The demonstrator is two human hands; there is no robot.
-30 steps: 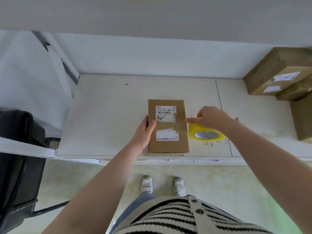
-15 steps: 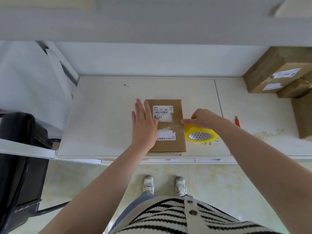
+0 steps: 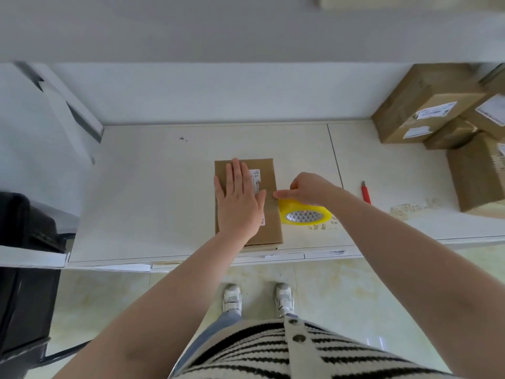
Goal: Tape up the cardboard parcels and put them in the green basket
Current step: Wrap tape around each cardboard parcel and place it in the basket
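The head view looks down on a white table (image 3: pixel 153 203) with one cardboard parcel (image 3: pixel 269 212) lying flat near its front edge, in front of the person. The parcel's long axis runs away from the person, from the table's front edge toward the wall, and its labelled top faces up. One white label (image 3: pixel 256 180) shows past the fingers.

The left hand (image 3: pixel 237 203) lies flat on top of the parcel, palm down, fingers straight and together, pointing toward the wall, covering most of its left half.

One roll of yellow tape (image 3: pixel 304 216) stands just beside the parcel's right side, tilted so its hollow core faces the camera. The right hand (image 3: pixel 308 188) sits over the roll, fingers curled round it, with the thumb and forefinger tip reaching to the parcel's right edge. Whether a strip of tape stretches across the parcel cannot be told.

One red utility knife (image 3: pixel 365 192) lies on the table to the right of the roll, well apart from the parcel, its length also running toward the wall.

At the right back corner stands a stack of cardboard boxes (image 3: pixel 426 105); at least four can be counted, some cut off by the frame edge.

Below the table edge, two white shoes (image 3: pixel 232 298) stand on the pale floor.
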